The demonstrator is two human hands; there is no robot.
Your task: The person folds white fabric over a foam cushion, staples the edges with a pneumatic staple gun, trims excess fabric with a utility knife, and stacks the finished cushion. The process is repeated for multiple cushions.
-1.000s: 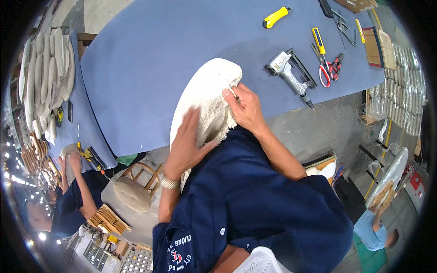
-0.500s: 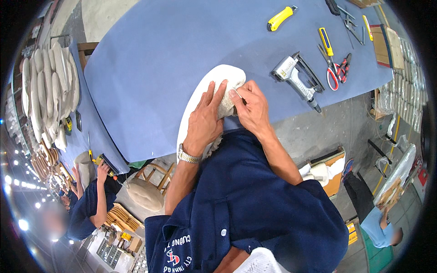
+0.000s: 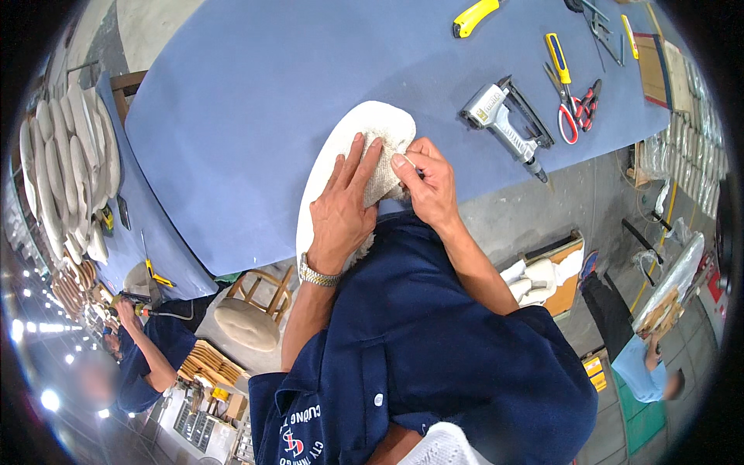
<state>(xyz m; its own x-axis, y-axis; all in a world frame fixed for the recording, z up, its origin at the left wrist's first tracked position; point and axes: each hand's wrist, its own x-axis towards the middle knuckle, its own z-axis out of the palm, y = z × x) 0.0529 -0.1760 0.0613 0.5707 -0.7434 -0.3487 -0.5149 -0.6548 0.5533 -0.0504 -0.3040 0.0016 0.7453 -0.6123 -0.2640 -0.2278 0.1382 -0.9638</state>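
A white curved padded piece point(image 3: 380, 115), seemingly foam, lies on the near edge of the blue-covered table. Beige woven fabric point(image 3: 383, 174) with a frayed edge is on its right part. Pressed flat on pad and fabric is my left hand point(image 3: 341, 221), its fingers stretched out and a metal watch on the wrist. My right hand point(image 3: 434, 186) pinches the fabric's edge at the pad's right side between thumb and bent fingers. The pad's lower end is partly hidden by my left hand and arm.
On the table point(image 3: 256, 116), a silver staple gun point(image 3: 504, 132) lies right of the pad, with red-handled scissors point(image 3: 568, 120), a yellow screwdriver point(image 3: 558, 58) and a yellow cutter point(image 3: 474, 18) beyond. At left are stacked beige cushions point(image 3: 70, 163) and a co-worker point(image 3: 159, 353); another person point(image 3: 639, 368) is at right.
My view has shifted slightly. Both hands stay on the pad; the right still pinches the fabric edge. The co-worker at left has moved a hand with a tool leftward.
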